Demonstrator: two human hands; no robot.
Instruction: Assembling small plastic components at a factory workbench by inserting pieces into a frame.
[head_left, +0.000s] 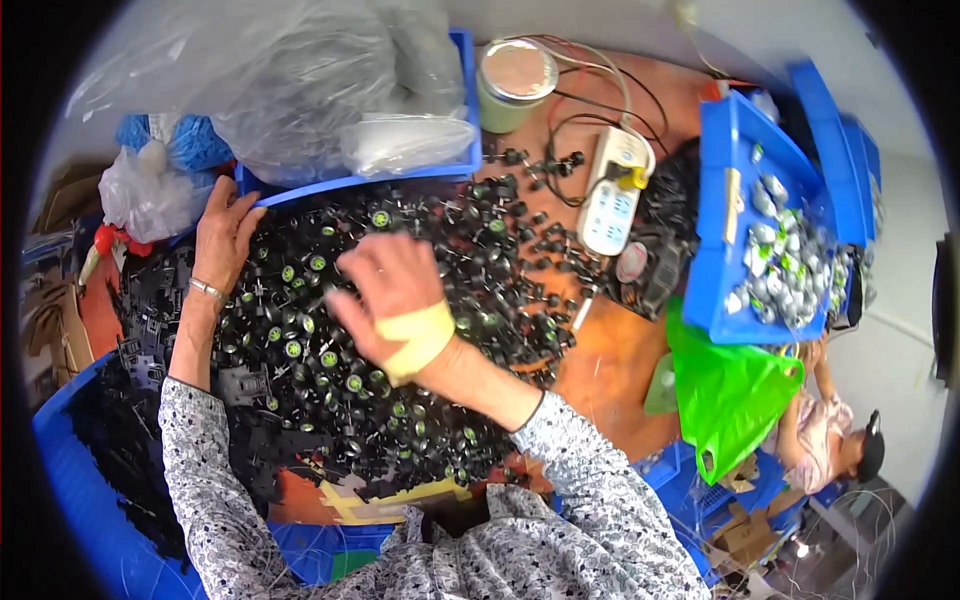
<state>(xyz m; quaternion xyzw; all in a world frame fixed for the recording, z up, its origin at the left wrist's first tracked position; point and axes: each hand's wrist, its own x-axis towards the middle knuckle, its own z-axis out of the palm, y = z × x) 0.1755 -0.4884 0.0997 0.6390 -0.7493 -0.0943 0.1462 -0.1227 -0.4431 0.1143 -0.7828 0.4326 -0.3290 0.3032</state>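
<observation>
At the back left, my left hand [226,235] holds the near rim of a blue plastic bin [330,187], its thumb and fingers on the corner. A bracelet circles that wrist. My right hand [390,290], slightly blurred, is spread over a big pile of small black wheels on axles [345,345], some with green hubs. A yellow band [415,338] wraps its palm. No object shows between its fingers. Flat black plastic parts [245,385] lie at the pile's left side.
Clear plastic bags [310,95] fill the back bin. A lidded jar [515,85] and white power strip [612,190] with cables stand behind the pile. At right are a blue crate [712,255] of silvery wrapped pieces, a green bag [725,390] and another person [820,440].
</observation>
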